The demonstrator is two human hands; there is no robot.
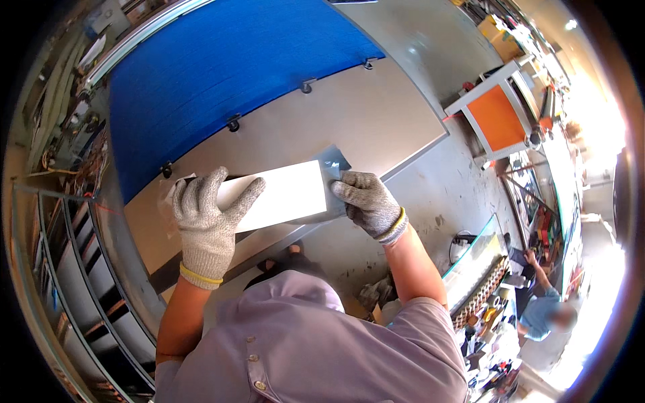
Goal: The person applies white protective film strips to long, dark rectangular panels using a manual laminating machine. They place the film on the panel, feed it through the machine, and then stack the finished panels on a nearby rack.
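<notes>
A white rectangular panel (282, 199) is held in front of me, over the near edge of the table. My left hand (207, 218), in a grey knit glove with a yellow cuff, grips its left end, thumb lying across the top face. Crumpled clear film (168, 213) shows beside those fingers. At the panel's right end, a dark glossy film (332, 163) sticks out beyond and below it. My right hand (369, 203), gloved the same way, pinches this film between thumb and fingers. How the film joins the panel's underside is hidden.
Beyond the panel lies a brown-topped table (363, 101) partly covered by a blue cloth (235, 60), with several black clamps (233, 123) along the cloth's edge. A slotted metal rack (87, 282) stands left. An orange-panelled cart (498, 119) is right; another person (543, 310) sits lower right among clutter.
</notes>
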